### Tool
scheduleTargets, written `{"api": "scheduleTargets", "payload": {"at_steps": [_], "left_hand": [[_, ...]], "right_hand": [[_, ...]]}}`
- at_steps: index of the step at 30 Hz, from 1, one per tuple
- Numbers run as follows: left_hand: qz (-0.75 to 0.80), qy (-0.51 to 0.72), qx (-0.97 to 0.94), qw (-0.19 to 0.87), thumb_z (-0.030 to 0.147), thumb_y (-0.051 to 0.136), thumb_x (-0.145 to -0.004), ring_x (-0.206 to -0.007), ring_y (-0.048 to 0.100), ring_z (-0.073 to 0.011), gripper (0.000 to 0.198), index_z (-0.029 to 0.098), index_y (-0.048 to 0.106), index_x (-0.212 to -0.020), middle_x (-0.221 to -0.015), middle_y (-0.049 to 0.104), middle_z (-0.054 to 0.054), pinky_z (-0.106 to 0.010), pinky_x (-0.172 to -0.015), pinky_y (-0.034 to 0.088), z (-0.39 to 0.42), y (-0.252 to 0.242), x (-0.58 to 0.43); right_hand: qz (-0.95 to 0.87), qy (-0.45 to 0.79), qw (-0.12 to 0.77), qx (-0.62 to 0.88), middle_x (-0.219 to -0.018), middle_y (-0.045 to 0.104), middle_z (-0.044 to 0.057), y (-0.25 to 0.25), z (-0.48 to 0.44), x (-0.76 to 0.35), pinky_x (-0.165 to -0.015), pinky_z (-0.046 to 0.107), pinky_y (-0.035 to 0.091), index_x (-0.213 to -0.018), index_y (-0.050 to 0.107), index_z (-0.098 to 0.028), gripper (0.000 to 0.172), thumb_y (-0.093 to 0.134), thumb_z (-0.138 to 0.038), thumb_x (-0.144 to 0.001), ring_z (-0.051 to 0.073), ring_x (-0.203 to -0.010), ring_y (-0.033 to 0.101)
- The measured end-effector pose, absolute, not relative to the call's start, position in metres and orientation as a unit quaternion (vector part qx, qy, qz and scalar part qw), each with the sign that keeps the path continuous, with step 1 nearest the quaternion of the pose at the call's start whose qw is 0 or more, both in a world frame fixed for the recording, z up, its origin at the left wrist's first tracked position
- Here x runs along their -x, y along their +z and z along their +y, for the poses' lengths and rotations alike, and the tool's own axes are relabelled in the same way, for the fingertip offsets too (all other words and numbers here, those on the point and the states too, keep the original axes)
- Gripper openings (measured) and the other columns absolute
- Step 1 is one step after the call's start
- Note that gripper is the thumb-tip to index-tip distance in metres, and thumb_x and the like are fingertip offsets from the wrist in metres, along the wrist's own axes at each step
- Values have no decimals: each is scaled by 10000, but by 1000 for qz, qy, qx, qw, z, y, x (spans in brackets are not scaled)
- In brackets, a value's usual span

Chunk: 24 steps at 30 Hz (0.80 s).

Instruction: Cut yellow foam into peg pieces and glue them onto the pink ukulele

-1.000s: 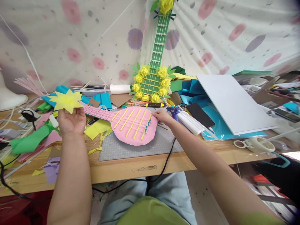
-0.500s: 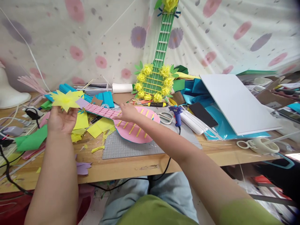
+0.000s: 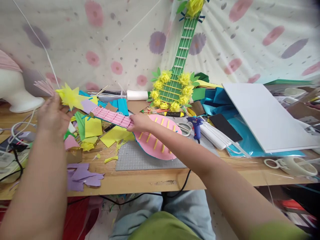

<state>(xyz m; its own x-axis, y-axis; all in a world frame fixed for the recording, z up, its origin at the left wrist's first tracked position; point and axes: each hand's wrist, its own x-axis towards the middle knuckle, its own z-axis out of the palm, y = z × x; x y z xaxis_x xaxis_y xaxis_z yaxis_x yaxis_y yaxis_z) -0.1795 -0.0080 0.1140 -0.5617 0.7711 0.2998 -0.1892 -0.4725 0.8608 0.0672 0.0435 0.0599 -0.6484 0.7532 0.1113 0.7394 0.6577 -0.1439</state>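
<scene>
- Currently, a flat pink guitar-shaped craft (image 3: 151,148) with yellow strips slants across the middle of the wooden worktop (image 3: 150,185), its rounded body over a gray gridded cutting mat (image 3: 127,161), its neck pointing toward the back left corner.
- The person's bare right hand (image 3: 142,122) is closed around the neck where it meets the body.
- The bare left hand (image 3: 53,111), blurred, is at the neck's lilac end, fingers curled against a pointed yellow paper flower (image 3: 71,96); whether they pinch it, I cannot tell.
- Upright at the back edge is a green guitar-shaped craft (image 3: 172,88) ringed with yellow paper roses.
- Near the mat's right edge is a blue glue gun (image 3: 196,128), just beside bundled white sticks (image 3: 212,135).
- Purple paper scraps (image 3: 85,178) lie by the worktop's front edge, left of the mat.
</scene>
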Motion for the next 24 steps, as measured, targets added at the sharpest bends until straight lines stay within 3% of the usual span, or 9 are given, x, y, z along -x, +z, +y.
{"api": "scheduleTargets", "payload": {"at_steps": [3,7,10,16,21,24], "left_hand": [[501,715,-445,199,151,560,-770,-700,577,-78,153,116,601,-913,-859,647,-26,-209,-642,487,-10,128,184],[646,514,-551,123,80,659,-663,-646,517,-43,264,130,646,-922,-820,645,19,-127,-665,413,-10,137,181],[677,440,-568,155,-29,683,-562,-621,483,-44,313,140,664,-825,-816,637,55,-96,-666,368,-2,135,179],[638,502,-512,280,-207,535,-558,-667,520,-62,373,139,630,-660,-722,628,52,-82,-638,345,14,122,188],[648,432,-565,271,-241,561,-476,-726,504,-57,411,136,629,-624,-674,590,53,-53,-679,308,15,109,188],[687,352,-601,208,-132,638,-505,-861,518,-105,321,148,645,-663,-736,605,28,-129,-825,323,15,101,189]], "right_hand": [[-920,32,81,383,-1013,611,125,56,37,-83,-745,324,426,-1012,571,-151,483,571,-482,-660,260,-945,550],[-922,31,85,377,-993,606,131,43,32,-92,-783,321,405,-1038,573,-130,504,575,-463,-661,260,-954,534],[-922,44,82,377,-998,603,133,38,31,-93,-787,333,402,-1054,570,-123,523,570,-468,-661,267,-951,529],[-924,49,83,370,-1013,596,137,32,29,-94,-803,339,394,-1061,566,-117,517,561,-458,-673,265,-950,524],[-923,51,81,372,-997,600,131,26,27,-94,-786,338,400,-1037,575,-120,505,568,-463,-667,267,-935,528],[-924,49,77,370,-994,599,129,25,26,-94,-787,336,399,-1031,576,-117,494,566,-461,-676,263,-935,527]]}}
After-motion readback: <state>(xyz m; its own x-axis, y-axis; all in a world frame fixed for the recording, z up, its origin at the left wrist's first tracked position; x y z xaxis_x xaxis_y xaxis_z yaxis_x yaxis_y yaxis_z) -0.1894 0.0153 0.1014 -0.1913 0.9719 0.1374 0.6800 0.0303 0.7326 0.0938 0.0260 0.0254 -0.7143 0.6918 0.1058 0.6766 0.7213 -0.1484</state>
